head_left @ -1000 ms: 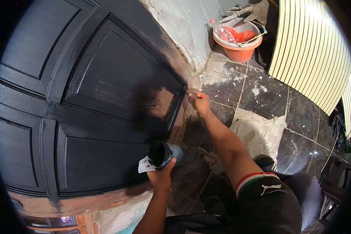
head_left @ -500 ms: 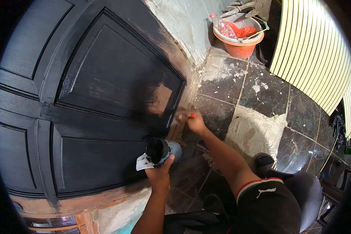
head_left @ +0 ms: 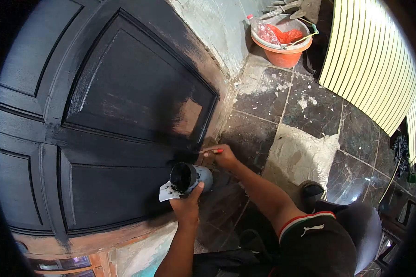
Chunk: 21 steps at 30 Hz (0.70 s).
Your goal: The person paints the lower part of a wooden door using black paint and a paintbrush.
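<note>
My left hand (head_left: 187, 210) is wrapped round a grey plastic container (head_left: 204, 179) of black paint, tilted so its dark mouth faces the door. A white flap (head_left: 168, 192) sticks out beside the paint-smeared rim. In my right hand (head_left: 227, 157) is a slim paintbrush (head_left: 211, 150) with a red handle end, pointing left. Its tip lies right at the lower edge of the panelled door (head_left: 111, 187), just above the container. Black paint covers most of the door, while a bare brown patch (head_left: 188, 117) shows in the upper panel's corner.
An orange bucket (head_left: 283, 57) with a plastic bottle and red plastic inside stands at the wall. A pale flattened sack (head_left: 301, 154) lies on the dark tiled floor (head_left: 252, 127), near my foot. Yellow striped sheeting (head_left: 372, 60) leans at the right.
My right hand has moved down and slightly left with the paintbrush, from beside the bare patch to near the container. My left hand with the container has barely shifted.
</note>
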Available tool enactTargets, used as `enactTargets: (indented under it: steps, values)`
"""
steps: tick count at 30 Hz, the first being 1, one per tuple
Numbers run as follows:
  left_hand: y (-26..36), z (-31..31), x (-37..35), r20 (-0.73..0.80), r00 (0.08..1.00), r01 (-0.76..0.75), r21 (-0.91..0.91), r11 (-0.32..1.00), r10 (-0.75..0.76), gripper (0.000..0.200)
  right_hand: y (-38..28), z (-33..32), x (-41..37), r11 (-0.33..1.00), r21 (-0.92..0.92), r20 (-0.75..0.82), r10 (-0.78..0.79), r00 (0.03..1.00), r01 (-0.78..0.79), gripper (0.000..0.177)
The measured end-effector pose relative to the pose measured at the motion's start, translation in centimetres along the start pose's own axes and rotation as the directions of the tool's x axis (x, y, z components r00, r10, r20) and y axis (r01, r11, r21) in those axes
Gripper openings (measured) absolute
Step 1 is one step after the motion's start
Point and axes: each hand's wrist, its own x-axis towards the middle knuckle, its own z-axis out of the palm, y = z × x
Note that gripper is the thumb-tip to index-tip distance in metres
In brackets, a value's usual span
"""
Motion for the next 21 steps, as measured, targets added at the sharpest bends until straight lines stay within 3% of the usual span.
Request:
enactTargets:
  steps: [3,5,8,10,11,13,15,18,21]
  values:
    - [0.0,0.0,0.1,0.005,1.000,-0.029,0.041,0.999,0.028,0.076,-2.3,-3.0,3.3,0.994,0.089,-0.033,-0.058,0.998,0.060,0.020]
    - [0.3,0.2,0.0,0.015,0.999,-0.046,0.067,0.997,0.045,0.074,-3.8,-5.2,6.5,0.978,-0.113,-0.250,-0.199,0.948,0.175,0.022]
    - [0.3,0.2,0.0,0.024,0.998,-0.060,0.092,0.994,0.058,0.073,-4.6,-6.4,10.3,0.951,0.222,-0.653,-0.019,0.757,0.215,0.025]
    - [-0.5,-0.2,0.4,0.016,0.998,-0.069,0.136,0.988,0.067,0.074,-2.7,-6.5,10.7,0.963,0.032,-0.676,-0.176,0.715,0.267,0.026]
    - [-0.5,-0.1,0.4,0.005,0.998,-0.058,0.121,0.991,0.058,0.075,-1.6,-6.4,10.5,0.956,-0.062,-0.677,-0.252,0.692,0.287,0.026]
    - [-0.6,0.1,0.3,-0.017,0.999,-0.035,0.090,0.995,0.037,0.077,-2.5,-3.9,6.1,0.992,-0.087,-0.501,-0.126,0.856,0.095,0.027]
    - [-0.8,0.1,0.2,-0.028,0.999,-0.035,0.063,0.997,0.037,0.078,-0.6,-1.9,3.3,0.997,0.075,-0.237,0.051,0.970,-0.034,0.025]
    - [-0.4,0.2,0.0,-0.029,0.999,-0.012,0.055,0.998,0.013,0.079,0.5,-2.3,1.8,0.995,-0.089,0.002,-0.049,0.999,0.049,0.021]
    - [-0.7,0.0,-0.1,-0.020,1.000,-0.009,0.010,1.000,0.009,0.078,-0.4,-4.9,4.4,0.994,-0.091,-0.081,-0.066,0.995,0.059,0.020]
